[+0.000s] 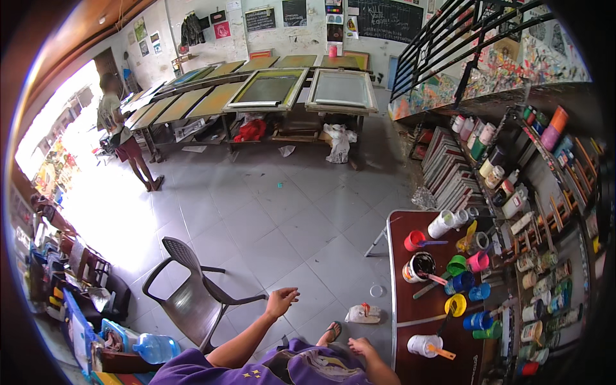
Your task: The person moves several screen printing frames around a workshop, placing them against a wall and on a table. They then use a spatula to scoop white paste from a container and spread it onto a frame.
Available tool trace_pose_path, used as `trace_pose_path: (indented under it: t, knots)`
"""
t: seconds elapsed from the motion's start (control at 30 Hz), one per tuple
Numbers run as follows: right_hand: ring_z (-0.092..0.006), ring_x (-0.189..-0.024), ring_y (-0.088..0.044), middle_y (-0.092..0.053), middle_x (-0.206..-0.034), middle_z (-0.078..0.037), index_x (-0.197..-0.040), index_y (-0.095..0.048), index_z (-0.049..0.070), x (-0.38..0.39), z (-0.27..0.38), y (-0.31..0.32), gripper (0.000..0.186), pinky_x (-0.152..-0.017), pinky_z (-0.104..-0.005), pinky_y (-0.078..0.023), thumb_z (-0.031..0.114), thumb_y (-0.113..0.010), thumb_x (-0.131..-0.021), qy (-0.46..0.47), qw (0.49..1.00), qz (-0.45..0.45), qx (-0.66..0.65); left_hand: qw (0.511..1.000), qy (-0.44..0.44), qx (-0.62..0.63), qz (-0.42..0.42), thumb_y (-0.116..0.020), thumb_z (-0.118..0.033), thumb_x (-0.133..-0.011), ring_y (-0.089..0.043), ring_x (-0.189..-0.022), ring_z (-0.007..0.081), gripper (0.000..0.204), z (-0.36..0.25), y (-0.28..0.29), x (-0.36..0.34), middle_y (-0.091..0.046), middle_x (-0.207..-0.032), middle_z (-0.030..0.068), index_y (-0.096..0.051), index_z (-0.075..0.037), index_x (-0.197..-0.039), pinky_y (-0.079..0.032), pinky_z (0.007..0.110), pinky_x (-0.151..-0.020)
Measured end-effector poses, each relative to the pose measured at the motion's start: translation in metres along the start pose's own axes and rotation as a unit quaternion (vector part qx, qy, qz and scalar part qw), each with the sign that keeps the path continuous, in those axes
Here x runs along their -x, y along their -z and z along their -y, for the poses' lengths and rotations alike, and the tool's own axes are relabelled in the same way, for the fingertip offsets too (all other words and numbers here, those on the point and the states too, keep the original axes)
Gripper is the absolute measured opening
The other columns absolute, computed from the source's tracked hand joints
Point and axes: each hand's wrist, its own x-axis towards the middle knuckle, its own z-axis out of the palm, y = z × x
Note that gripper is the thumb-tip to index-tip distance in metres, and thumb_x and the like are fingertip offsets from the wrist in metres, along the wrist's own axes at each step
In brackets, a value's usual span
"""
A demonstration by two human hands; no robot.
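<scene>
The left hand (281,303) curls near the grey chair (188,303) on its left; the right hand (361,347) curls too, a white bundle (364,314) just beyond it and the brown table (412,309) to its right; whether either is fully closed, I cannot tell.

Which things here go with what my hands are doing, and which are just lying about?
By your hands, nothing visibly held:
plastic armchair, near your left hand
table and white bundle, near your right hand

Lying about:
blue water jug
framed screens across the room
shelved bottles
</scene>
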Motion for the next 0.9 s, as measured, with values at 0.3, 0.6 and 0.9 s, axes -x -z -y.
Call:
trace_pose_path:
  t: [0.3,0.6,0.9]
  knots:
    - [-0.0206,-0.078,-0.07,-0.072,-0.089,-0.014,-0.095,-0.072,0.002,-0.133,0.111,0.04,0.038,-0.064,-0.0363,-0.055,0.037,-0.068,-0.083,0.238,0.865,-0.014,0.441,0.98,0.038,0.135,-0.142,-0.058,-0.023,-0.099,-0.071,-0.095,0.0211,0.042,-0.018,0.015,-0.086,-0.07,-0.114,0.0151,-0.056,0.005,-0.13,-0.055,0.03,-0.077]
    - [-0.0193,-0.063,-0.065,-0.068,-0.077,-0.011,-0.103,-0.067,0.001,-0.165,0.36,0.144,0.045,-0.051,-0.0359,-0.053,0.039,-0.076,-0.081,0.064,0.976,0.005,0.209,0.913,0.164,0.212,-0.309,-0.061,-0.02,-0.097,-0.071,-0.08,0.0173,0.032,-0.028,0.081,-0.269,-0.073,-0.101,0.0115,-0.063,0.002,-0.121,-0.051,0.026,-0.061]
    - [-0.0183,-0.062,-0.067,-0.071,-0.086,-0.014,-0.137,-0.042,0.001,-0.216,0.548,0.232,0.07,-0.055,-0.0306,-0.055,0.033,-0.075,-0.085,0.17,0.96,-0.218,0.049,0.988,-0.076,0.017,-0.134,-0.065,-0.025,-0.094,-0.072,-0.088,0.019,0.037,-0.234,0.072,-0.575,-0.073,-0.103,0.0137,-0.066,0.002,-0.119,-0.055,0.029,-0.076]
